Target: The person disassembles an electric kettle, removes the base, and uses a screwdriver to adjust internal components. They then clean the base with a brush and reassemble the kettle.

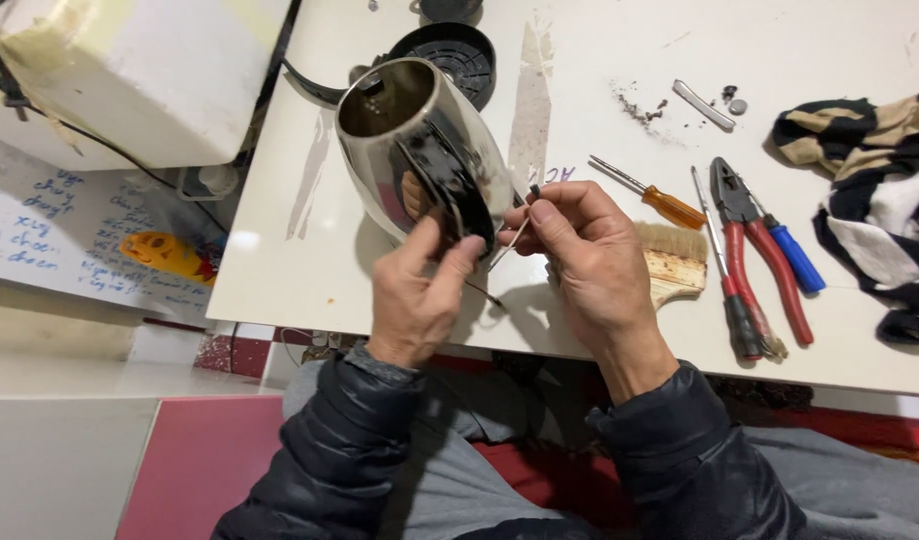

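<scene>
Right hand fingers pinch a wire (beside kettle).

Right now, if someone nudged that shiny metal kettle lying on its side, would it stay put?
Probably not. The steel kettle lies tilted on its rounded wall, so it would likely roll if the left hand let go. Its polished surface looks slippery. It appears hollow and empty, so likely light for its size.

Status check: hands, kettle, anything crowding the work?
Left hand steadying the steel kettle at its black handle. Right hand pinching a thin wire beside it. Paintbrush, screwdriver, pliers lie right, apart.
</scene>
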